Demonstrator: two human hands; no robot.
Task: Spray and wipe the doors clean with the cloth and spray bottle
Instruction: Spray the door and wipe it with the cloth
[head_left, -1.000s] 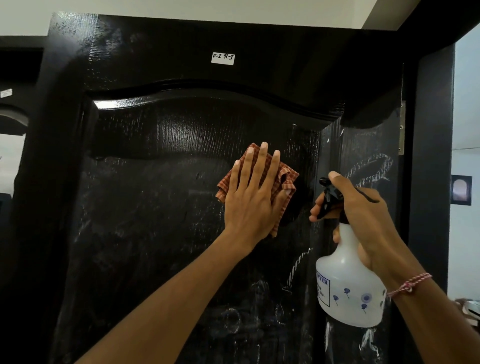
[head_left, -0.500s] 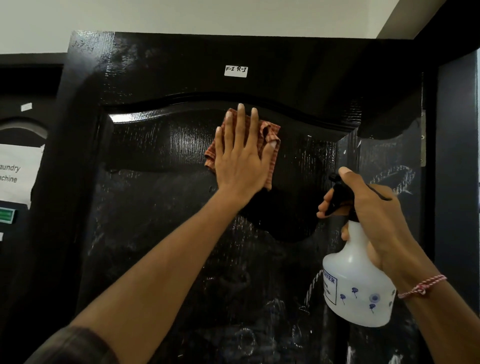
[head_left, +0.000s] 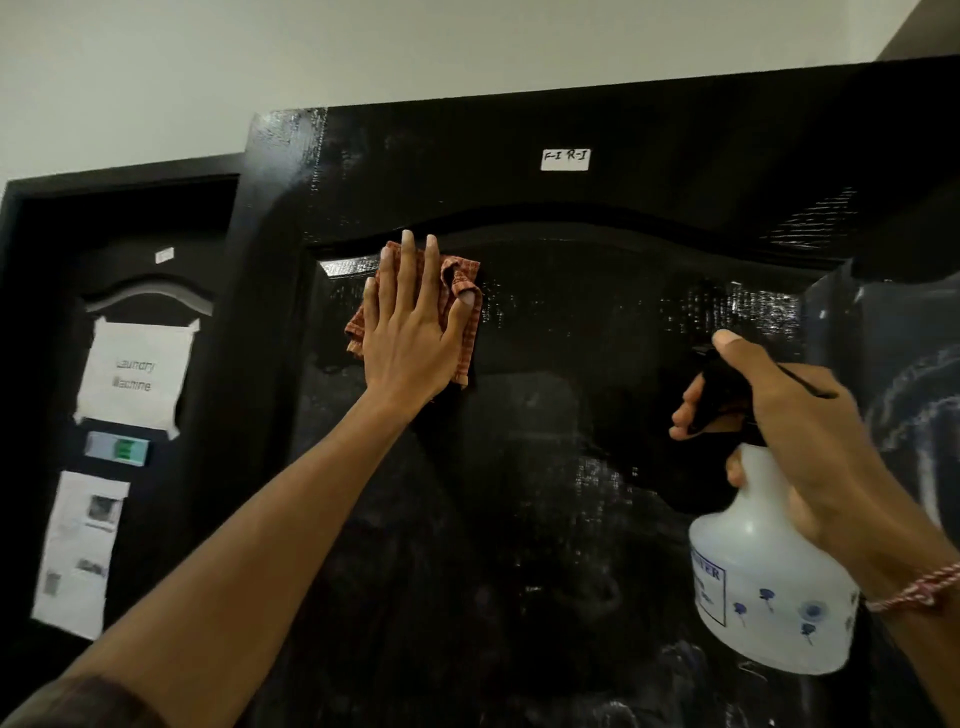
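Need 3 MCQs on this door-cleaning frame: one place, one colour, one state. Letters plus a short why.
1. Where is the cloth?
A. upper left of the door's inset panel
B. on the floor
C. over the bottle

2. What colour is the spray bottle body?
A. green
B. white
C. black

3. How is the left hand?
A. fist
B. flat, fingers spread on the cloth
C. hanging free

Answers: A, it sits under the arched moulding of the door. B, translucent white with blue flowers, held by the right hand. B, the palm presses it to the door.
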